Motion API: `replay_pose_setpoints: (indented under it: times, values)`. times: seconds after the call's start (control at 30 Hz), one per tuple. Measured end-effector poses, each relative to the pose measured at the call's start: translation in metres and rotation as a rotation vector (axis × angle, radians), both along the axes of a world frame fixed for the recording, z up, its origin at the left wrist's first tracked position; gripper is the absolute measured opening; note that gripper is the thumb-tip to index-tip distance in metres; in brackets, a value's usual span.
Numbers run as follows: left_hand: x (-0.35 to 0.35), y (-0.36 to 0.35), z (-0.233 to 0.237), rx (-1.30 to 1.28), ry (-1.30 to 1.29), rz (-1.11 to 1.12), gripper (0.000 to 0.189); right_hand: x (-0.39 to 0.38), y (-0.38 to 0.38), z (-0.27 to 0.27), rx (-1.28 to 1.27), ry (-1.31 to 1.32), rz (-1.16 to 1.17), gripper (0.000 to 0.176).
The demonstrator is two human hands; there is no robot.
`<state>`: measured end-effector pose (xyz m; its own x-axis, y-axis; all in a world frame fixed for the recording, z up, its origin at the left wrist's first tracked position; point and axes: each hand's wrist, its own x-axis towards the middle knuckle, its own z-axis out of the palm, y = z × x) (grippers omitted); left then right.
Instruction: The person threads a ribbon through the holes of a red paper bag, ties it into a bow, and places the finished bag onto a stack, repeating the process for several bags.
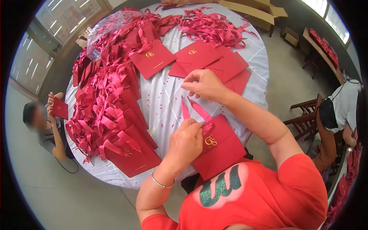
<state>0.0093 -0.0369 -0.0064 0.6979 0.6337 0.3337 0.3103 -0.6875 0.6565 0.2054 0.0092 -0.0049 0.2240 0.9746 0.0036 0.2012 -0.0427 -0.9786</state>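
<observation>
A red paper gift bag [218,153] with a gold emblem lies at the table's near edge, against my red shirt. My left hand [186,141] is closed at its top edge, pinching the bag where a pink ribbon [199,110] comes out. Two loose ribbon ends point away from me. Just beyond those ends hovers my right hand [203,85], fingers bent and a little apart, with nothing visible in them. Flat red bags [195,55] lie overlapping beyond my right hand. Another red bag [152,58] lies to their left.
Ribboned bags [111,111] fill the left of the round white-clothed table [163,101]. Loose ribbons [214,28] are heaped at the far side. A person [50,126] at left holds a small red bag [60,108]. Wooden chairs [306,115] and another person [341,107] are at right.
</observation>
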Motion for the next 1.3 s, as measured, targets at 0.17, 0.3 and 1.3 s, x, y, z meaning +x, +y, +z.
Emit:
replay_pose_setpoints:
  times: [0.17,0.3,1.3]
  values:
    - [-0.009,0.010,0.009,0.015,-0.063,0.090,0.011,0.024,-0.035,0.020,0.049,-0.185,0.043,0.018]
    - [-0.025,0.033,0.015,0.022,0.021,0.315,0.013,0.038,-0.099,0.024,-0.003,-0.752,0.144,0.036]
    - [-0.004,0.003,0.011,-0.080,0.248,0.024,0.019,0.010,-0.058,0.016,-0.301,-0.650,0.452,0.027]
